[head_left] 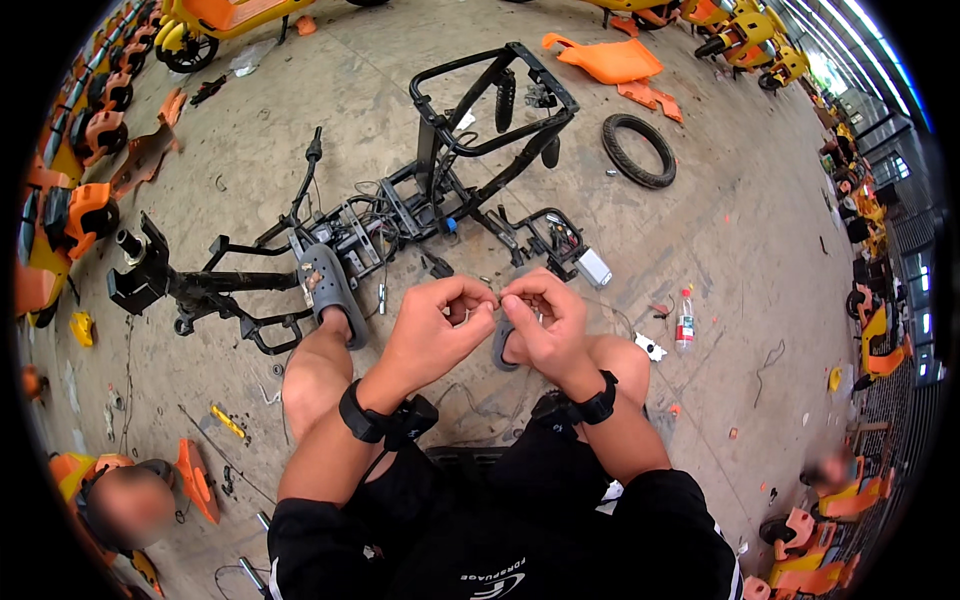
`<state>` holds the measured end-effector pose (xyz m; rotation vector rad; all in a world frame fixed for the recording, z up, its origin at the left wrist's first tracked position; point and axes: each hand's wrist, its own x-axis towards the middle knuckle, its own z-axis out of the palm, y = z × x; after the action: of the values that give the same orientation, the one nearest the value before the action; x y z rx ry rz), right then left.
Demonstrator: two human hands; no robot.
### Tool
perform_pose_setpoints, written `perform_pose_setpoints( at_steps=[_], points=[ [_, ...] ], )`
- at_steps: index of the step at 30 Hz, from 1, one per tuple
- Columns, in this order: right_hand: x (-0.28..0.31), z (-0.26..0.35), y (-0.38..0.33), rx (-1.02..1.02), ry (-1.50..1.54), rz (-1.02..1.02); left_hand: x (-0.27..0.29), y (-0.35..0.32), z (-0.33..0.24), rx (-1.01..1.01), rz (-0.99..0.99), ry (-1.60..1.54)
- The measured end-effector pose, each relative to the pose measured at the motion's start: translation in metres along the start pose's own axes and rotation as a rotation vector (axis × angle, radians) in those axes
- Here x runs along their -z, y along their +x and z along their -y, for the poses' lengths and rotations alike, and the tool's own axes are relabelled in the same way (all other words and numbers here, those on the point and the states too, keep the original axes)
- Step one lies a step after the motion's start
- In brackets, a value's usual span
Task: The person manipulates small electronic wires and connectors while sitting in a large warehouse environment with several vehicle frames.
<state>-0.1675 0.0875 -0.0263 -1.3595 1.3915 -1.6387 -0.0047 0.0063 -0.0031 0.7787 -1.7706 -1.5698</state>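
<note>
My left hand [440, 322] and my right hand [548, 322] meet in front of me, above my knees. The fingertips of both are pinched together at one spot. Whatever they hold there is too small to make out. Beyond them, a stripped black scooter frame [240, 281] lies on the floor, its wiring and metal brackets exposed. My left foot, in a grey clog [328, 283], rests against this frame. A small white box-shaped part [594, 268] sits by a black bracket, just past my right hand.
A black tyre [638, 150] and orange body panels [610, 60] lie farther off. To the right stands a plastic bottle [685, 322]. A yellow-handled tool [228, 421] lies at left, near an orange panel [197, 482]. Rows of yellow and orange scooters [740, 38] line the hall.
</note>
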Motion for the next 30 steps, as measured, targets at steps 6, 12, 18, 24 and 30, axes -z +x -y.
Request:
perform_pose_setpoints(
  at_steps=[6,12,18,24,30],
  points=[
    [-0.009,0.009,0.009,0.333,-0.376,-0.119,0.001,-0.001,-0.001,0.084,-0.045,-0.156],
    [-0.009,0.016,0.008,0.566,-0.448,-0.161,0.002,-0.003,-0.006,0.057,-0.057,-0.109],
    [-0.013,0.019,0.002,0.410,-0.381,-0.116,0.002,-0.004,-0.007,0.057,-0.076,-0.107],
    [-0.015,0.027,0.000,0.391,-0.404,-0.105,0.004,-0.005,-0.010,0.081,-0.101,-0.130],
    [-0.015,0.025,0.000,0.410,-0.391,-0.114,0.005,-0.005,-0.008,0.080,-0.101,-0.115]
  ],
)
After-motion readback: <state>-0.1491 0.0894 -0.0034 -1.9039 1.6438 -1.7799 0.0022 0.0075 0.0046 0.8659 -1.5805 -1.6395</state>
